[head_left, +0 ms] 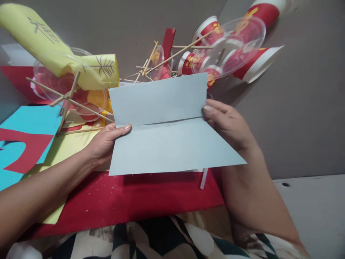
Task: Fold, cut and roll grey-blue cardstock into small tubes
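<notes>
Pinches the paper [167,126] at both ends of its middle fold: left hand [106,142] with thumb on top at the left edge, right hand [229,124] with fingertips [212,109] closed over the right edge. Holds the pale blue sheet half opened, lifted above a red sheet [134,198], upper half tilted away. Just behind, a tangle of wooden sticks [172,55], clear plastic cups [231,39] and red paper cups [258,61]. Off to the left, a yellow paper roll [40,36] and turquoise paper [27,120].
</notes>
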